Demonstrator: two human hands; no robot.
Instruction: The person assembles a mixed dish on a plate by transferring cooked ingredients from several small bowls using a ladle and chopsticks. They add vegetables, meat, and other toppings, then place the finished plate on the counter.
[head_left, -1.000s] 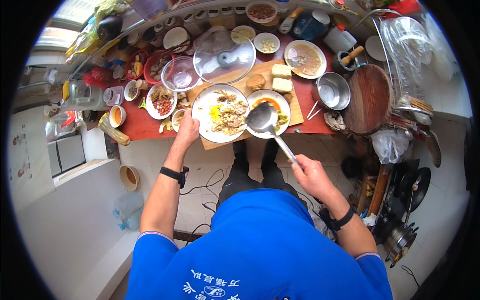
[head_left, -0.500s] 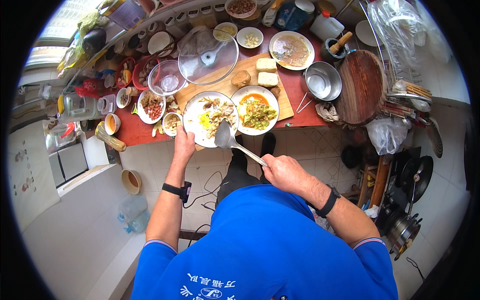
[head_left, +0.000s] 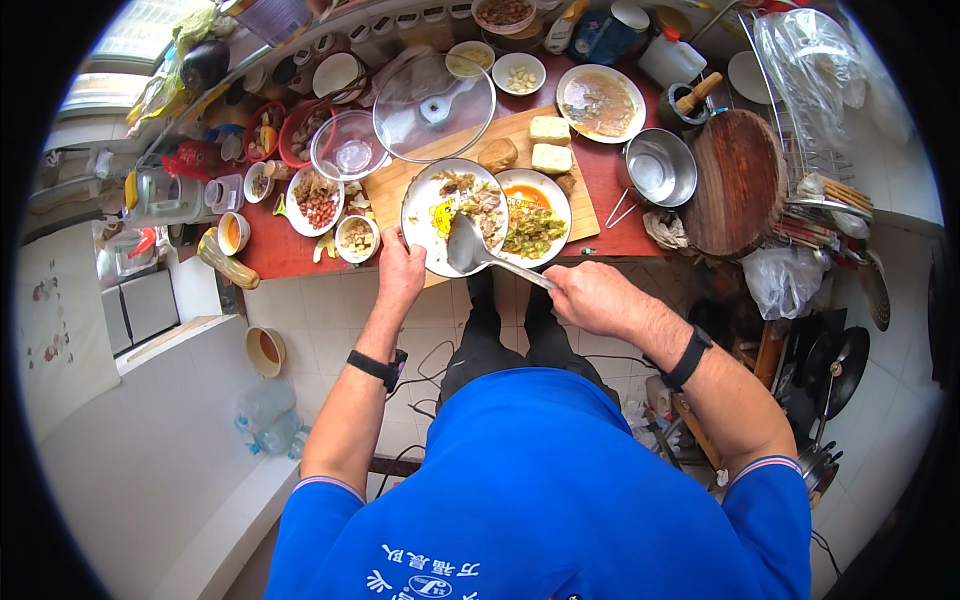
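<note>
My left hand (head_left: 402, 268) grips the near left rim of a white plate (head_left: 417, 222), fingers partly hidden. Shredded, brownish food (head_left: 482, 205) lies on it beside a yellow printed figure. In my right hand (head_left: 595, 298) is the handle of a metal wok spatula (head_left: 466, 245), its broad head over the plate's near part, by the food. The held plate overlaps the left edge of a second white plate (head_left: 562, 222), which carries chopped greens (head_left: 530, 232) and reddish-orange sauce.
Behind are a wooden cutting board (head_left: 590, 195) with pale blocks (head_left: 551, 158), a glass lid (head_left: 434, 108) and a soup plate (head_left: 602, 103). A steel pot (head_left: 660, 168) and round chopping block (head_left: 738, 185) stand right. Small bowls (head_left: 357, 239) crowd the left of the red table (head_left: 285, 262).
The held plate has moved right and slightly away from me, now covering the second plate's left edge. The spatula head has shifted toward the plate's middle. The whole view has shifted a little.
</note>
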